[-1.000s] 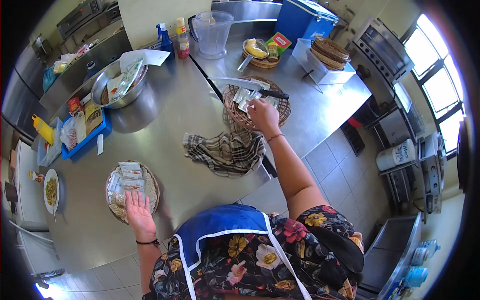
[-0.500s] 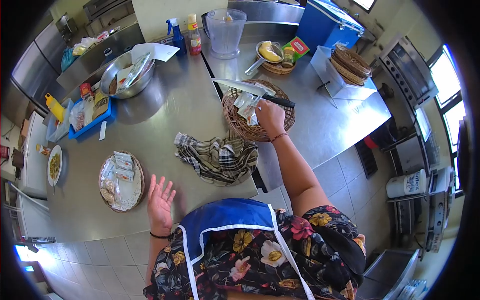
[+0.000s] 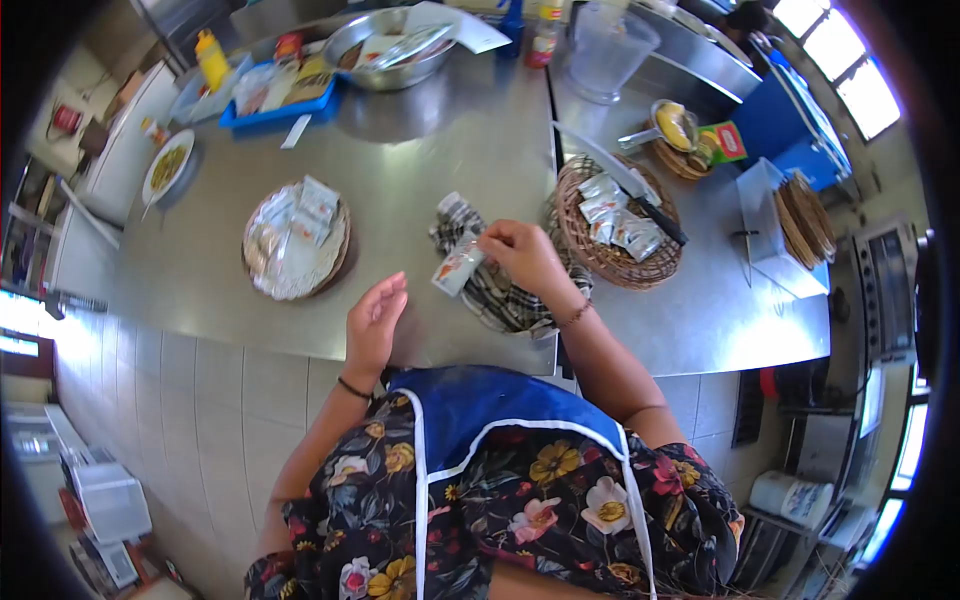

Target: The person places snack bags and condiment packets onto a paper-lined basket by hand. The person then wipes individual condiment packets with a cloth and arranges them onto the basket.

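Note:
My right hand (image 3: 522, 262) pinches a small white printed sachet (image 3: 458, 265) by its upper end, above a dark checked cloth (image 3: 500, 300). Near the front edge of the steel table, my left hand (image 3: 376, 318) is raised with its fingers apart from the thumb and nothing held. A lined wicker basket (image 3: 345, 255) at the left holds several sachets (image 3: 315, 208) and something brownish in clear wrap. At the right, a brown wicker basket (image 3: 640, 276) contains more sachets (image 3: 603, 207), and a knife (image 3: 655, 215) lies across it.
A steel bowl (image 3: 400, 75), blue tray (image 3: 280, 117), plate of food (image 3: 168, 168) and yellow bottle (image 3: 212, 62) stand at the back left. Farther right are a clear pitcher (image 3: 608, 50), a blue cooler (image 3: 795, 120) and a plastic bin (image 3: 775, 240) with stacked baskets.
My right hand has moved out of the right basket, bringing a sachet over the cloth. My left hand has moved away from the left basket. The view has turned.

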Demonstrator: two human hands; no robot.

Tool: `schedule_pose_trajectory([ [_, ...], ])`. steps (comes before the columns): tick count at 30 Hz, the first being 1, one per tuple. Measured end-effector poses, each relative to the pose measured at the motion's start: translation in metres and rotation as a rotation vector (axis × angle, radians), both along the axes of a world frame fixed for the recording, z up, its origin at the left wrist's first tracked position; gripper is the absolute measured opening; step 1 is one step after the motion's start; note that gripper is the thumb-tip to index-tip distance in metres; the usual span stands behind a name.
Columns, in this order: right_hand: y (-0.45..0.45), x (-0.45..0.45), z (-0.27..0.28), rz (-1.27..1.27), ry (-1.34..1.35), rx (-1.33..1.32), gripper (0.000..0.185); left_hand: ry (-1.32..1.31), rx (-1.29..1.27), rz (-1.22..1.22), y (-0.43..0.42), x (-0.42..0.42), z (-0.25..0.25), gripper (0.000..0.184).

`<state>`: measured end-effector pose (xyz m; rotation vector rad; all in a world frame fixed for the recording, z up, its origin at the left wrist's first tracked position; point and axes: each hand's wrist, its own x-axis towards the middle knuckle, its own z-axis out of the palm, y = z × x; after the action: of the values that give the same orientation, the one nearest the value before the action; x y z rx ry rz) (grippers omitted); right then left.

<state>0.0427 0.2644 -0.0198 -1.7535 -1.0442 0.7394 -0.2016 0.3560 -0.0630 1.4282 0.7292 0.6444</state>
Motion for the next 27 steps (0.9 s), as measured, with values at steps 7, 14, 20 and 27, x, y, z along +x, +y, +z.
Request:
schedule_pose_trajectory([
  [7,0.034,-0.012,-0.026,0.018,-0.803,0.180,0.033,0.209,0.533,0.112,0.000,-0.017,-0.012,0.032],
  [14,0.049,0.000,-0.051,0.088,-0.762,0.124,0.036,0.333,0.966,-0.097,0.003,-0.025,-0.026,0.037],
  [20,0.039,-0.052,-0.037,0.272,-0.682,0.409,0.038,0.428,0.996,-0.141,0.004,-0.020,-0.038,0.040],
  [27,0.021,-0.080,-0.069,0.516,-0.984,0.041,0.051,0.486,0.964,-0.165,0.006,-0.020,-0.039,0.041],
])
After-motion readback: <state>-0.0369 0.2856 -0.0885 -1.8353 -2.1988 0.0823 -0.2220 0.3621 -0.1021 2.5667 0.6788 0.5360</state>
